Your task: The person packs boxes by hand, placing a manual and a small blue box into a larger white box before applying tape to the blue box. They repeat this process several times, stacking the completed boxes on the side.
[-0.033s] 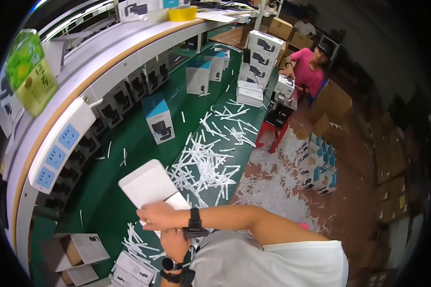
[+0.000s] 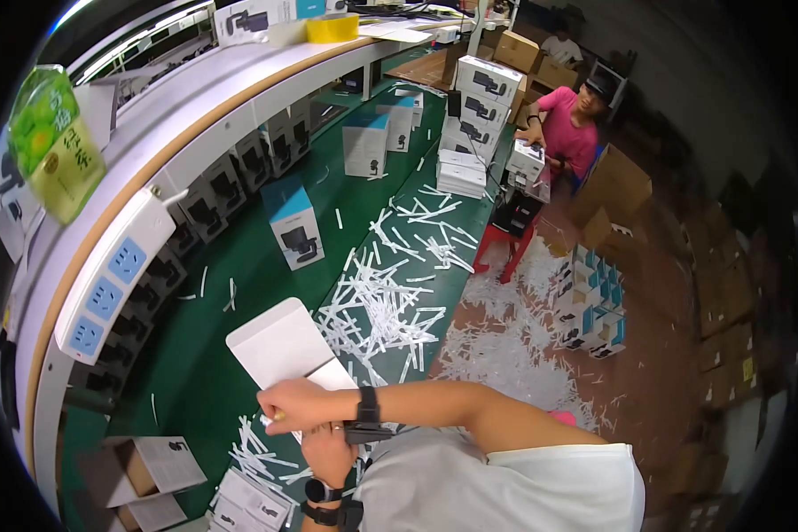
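An unfolded white cardboard box (image 2: 284, 341) lies on the green table, with its broad flap pointing away from me. Across its near part is my right hand (image 2: 303, 405), closed in a fist around something small; a pale yellowish bit shows at the fingers, too little to name. My left hand (image 2: 330, 454) is just below my right wrist, closed on the box's near edge, its fingertips hidden. Beside the box spreads a heap of thin white paper strips (image 2: 381, 306). Nearer to me sits a stack of flat white boxes (image 2: 246, 504).
Printed boxes with blue tops (image 2: 294, 226) stand farther along the table. A power strip (image 2: 106, 293) is fixed to the shelf's edge at left. Open boxes (image 2: 151, 465) lie at lower left. A co-worker in pink (image 2: 567, 124) sits at far right, near stacked boxes (image 2: 483, 102).
My right fist has turned slightly, and the pale yellowish bit shows at its fingers. The box and both hands appear a little farther right and lower in the picture.
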The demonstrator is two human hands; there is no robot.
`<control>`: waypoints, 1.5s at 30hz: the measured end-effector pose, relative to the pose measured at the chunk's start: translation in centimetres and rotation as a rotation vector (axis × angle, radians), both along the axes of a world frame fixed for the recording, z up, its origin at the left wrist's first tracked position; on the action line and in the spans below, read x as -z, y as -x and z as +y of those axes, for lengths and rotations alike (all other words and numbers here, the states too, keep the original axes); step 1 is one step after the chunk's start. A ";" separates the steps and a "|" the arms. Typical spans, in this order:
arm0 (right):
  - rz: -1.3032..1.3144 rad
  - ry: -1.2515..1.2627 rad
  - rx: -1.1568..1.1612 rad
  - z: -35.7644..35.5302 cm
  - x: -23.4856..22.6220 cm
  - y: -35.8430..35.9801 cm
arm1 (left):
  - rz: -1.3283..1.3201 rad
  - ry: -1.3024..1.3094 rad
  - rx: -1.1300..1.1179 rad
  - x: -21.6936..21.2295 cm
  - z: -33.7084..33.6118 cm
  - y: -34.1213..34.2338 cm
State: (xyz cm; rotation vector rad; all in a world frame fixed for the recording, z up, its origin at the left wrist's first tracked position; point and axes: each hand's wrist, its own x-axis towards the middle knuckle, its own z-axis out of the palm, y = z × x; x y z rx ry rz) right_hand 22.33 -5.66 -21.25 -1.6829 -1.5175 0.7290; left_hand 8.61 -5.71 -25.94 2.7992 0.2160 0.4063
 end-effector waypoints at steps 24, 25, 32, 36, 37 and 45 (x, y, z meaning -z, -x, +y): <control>0.308 0.257 -0.313 -6.7 -4.8 -9.7 | -0.103 0.926 -0.163 -2.3 1.9 0.5; 0.312 0.268 -0.324 -6.8 -4.7 -8.1 | -0.325 1.090 -0.203 -1.7 1.6 0.4; -0.202 -0.215 -0.185 -5.0 -4.2 -3.5 | -0.491 1.038 -0.093 -0.3 2.6 2.0; -0.308 -0.393 -0.203 -4.8 -3.6 -3.0 | -0.507 1.107 -0.120 0.1 2.4 1.9; -0.346 -0.436 -0.192 -4.8 -3.5 -2.9 | -0.507 1.143 -0.121 0.2 2.4 1.9; -0.362 -0.430 -0.142 -5.2 -3.5 -2.6 | -0.468 1.206 -0.130 0.1 2.5 2.1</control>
